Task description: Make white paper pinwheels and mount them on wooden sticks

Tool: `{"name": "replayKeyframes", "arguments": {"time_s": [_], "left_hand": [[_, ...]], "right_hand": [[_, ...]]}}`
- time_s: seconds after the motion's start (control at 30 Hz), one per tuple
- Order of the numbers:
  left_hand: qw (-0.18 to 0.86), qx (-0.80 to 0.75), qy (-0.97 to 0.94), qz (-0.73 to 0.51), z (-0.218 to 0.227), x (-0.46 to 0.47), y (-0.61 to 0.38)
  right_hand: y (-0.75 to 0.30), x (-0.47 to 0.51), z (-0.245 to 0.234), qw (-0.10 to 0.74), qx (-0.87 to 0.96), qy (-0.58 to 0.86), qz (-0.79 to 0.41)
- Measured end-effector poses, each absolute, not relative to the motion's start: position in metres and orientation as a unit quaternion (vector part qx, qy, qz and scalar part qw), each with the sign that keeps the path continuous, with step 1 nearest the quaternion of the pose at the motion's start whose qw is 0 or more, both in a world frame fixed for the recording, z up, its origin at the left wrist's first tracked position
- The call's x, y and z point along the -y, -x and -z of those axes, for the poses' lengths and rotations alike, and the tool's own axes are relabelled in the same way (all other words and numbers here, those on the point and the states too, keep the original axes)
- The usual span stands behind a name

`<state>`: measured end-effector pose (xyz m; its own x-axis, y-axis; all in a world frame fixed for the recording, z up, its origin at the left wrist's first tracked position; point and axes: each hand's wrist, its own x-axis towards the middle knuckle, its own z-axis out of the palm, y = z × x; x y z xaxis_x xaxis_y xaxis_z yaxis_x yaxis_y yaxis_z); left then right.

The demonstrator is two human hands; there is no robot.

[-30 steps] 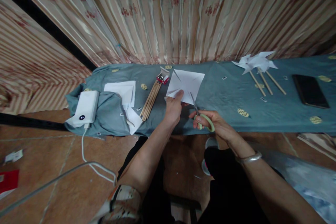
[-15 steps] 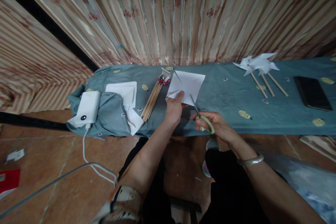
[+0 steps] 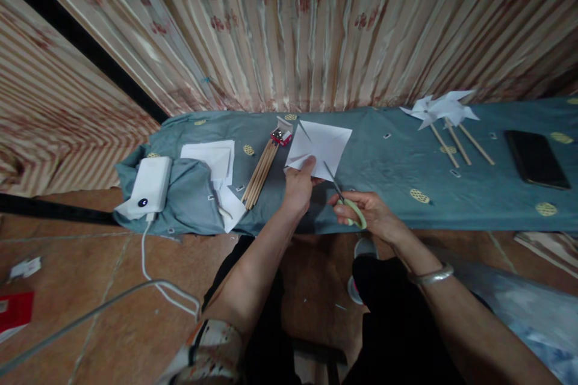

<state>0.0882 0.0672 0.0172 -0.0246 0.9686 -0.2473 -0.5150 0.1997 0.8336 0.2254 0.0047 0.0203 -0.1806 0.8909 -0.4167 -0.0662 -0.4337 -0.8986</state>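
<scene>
The left hand (image 3: pixel 298 186) grasps a white square of paper (image 3: pixel 327 139) at its near edge, with the thumb lying on top and the other fingers mostly hidden below. This paper is at the middle of the scene, over the grey-green cloth (image 3: pixel 379 162), and a dark slit goes inward from its far left corner. The right hand (image 3: pixel 374 212), with a silver bracelet (image 3: pixel 431 275) on the wrist, has its fingers closed around the green handles of the scissors (image 3: pixel 340 195). The blades point far and to the left, and they reach the near right part of the paper; how wide they are open, I cannot tell. Just left of the paper there is a small red box (image 3: pixel 280 135) with shiny little pieces inside, and from it a bundle of thin wooden sticks (image 3: pixel 261 177) lies toward the near side. More white sheets (image 3: pixel 226 153) and a white power bank (image 3: pixel 151 186) are farther left. On the far right lie paper pinwheels (image 3: pixel 440 111) on sticks, and beside them a black phone (image 3: pixel 537 159).
</scene>
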Motion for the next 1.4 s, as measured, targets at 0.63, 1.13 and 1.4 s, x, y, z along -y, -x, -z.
{"name": "replayKeyframes", "arguments": {"time_s": [0.63,1.13,1.4], "left_hand": [[0.645,-0.428,-0.288,-0.564,-0.0129,-0.0642,-0.0915],[0.639,-0.428,-0.305,-0.562,-0.0114,-0.0644,-0.0933],[0.643,-0.43,-0.289,-0.564,-0.0129,-0.0639,-0.094]], "right_hand": [[-0.2242,-0.0055,-0.0195,0.381,0.366,0.542,-0.654],[-0.2265,-0.0059,-0.0166,0.372,0.397,0.545,-0.638],[-0.2246,-0.0065,-0.0176,0.378,0.394,0.553,-0.629]]}}
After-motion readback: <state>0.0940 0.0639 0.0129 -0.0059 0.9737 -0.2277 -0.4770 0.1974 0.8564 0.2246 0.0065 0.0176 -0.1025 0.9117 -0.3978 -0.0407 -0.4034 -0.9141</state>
